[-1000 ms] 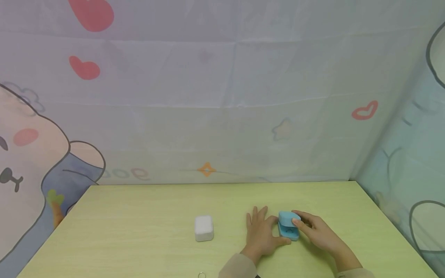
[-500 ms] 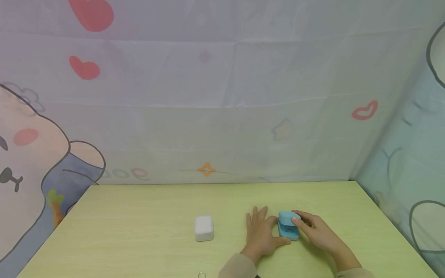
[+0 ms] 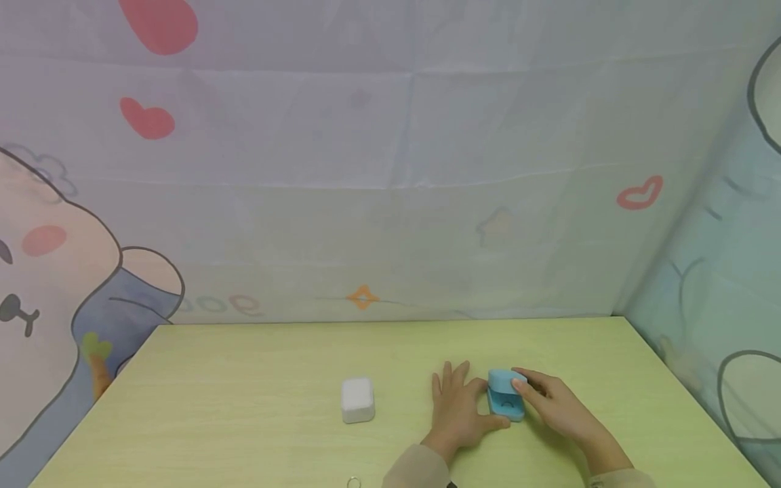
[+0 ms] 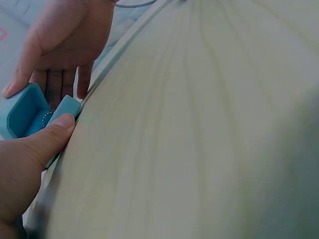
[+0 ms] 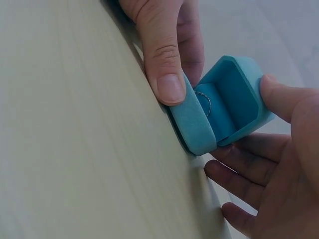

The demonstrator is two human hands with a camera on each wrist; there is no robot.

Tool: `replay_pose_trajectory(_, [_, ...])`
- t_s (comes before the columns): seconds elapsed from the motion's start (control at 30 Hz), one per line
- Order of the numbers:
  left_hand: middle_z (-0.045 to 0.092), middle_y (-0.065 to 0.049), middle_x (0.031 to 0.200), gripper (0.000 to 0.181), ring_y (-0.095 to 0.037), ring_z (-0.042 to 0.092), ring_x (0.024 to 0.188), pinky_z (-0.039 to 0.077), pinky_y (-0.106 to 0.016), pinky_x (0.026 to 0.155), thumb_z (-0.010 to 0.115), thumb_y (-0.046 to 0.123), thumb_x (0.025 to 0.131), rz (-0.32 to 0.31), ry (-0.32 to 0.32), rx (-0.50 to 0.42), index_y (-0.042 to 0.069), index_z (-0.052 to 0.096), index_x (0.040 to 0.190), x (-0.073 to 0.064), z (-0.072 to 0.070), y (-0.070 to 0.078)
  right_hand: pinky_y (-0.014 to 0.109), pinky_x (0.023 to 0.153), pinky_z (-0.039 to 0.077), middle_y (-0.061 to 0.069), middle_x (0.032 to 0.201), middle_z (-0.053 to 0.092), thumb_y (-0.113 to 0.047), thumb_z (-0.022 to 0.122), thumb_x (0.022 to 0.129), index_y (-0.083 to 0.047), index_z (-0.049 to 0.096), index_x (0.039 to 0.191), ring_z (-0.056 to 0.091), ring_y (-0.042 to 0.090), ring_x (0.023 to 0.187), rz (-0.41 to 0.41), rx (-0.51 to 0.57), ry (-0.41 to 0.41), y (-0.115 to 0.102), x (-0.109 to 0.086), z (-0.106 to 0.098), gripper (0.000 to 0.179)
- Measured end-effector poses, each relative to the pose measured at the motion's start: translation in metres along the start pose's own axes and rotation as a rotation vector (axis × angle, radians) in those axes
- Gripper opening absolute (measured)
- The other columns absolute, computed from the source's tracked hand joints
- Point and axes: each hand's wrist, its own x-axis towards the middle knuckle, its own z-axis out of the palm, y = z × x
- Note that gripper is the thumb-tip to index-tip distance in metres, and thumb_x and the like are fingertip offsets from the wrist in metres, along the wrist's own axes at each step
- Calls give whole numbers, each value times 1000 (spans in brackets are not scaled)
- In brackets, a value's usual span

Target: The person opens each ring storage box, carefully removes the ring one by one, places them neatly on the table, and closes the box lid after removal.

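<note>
A light blue ring box (image 3: 507,382) sits on the table at the right with its lid raised. In the right wrist view a thin ring (image 5: 208,101) stands up in the box's slot. My left hand (image 3: 459,412) grips the base, thumb on its front edge and index finger at its left side, other fingers spread. My right hand (image 3: 558,407) holds the lid from the right, its thumb (image 5: 279,97) against the lid's outside. In the left wrist view the lid and base stand well apart.
A white rounded box (image 3: 357,400) stands left of my left hand. Another small ring (image 3: 354,478) lies at the table's near edge. Behind the pale yellow-green table (image 3: 244,379) hangs a printed cloth (image 3: 305,169) with hearts and a cartoon animal.
</note>
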Motion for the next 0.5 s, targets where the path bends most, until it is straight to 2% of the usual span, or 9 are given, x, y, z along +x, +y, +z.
replay_pose_trajectory(0.13, [37, -9, 149, 59, -41, 18, 143, 12, -62, 113, 73, 56, 72, 4, 3, -6, 20, 64, 117, 0, 0, 0, 55, 99, 43, 29, 135, 49, -34, 43, 101, 7, 42, 137, 48, 44, 124, -3, 14, -7, -1, 0, 0, 55])
replay_pose_trajectory(0.5, [38, -9, 148, 59, -41, 19, 143, 13, -62, 113, 73, 57, 71, 8, 11, 6, 21, 64, 117, 0, 1, 0, 57, 102, 39, 28, 137, 48, -38, 41, 101, 6, 43, 137, 44, 46, 128, 20, 9, 10, -2, 0, 2, 57])
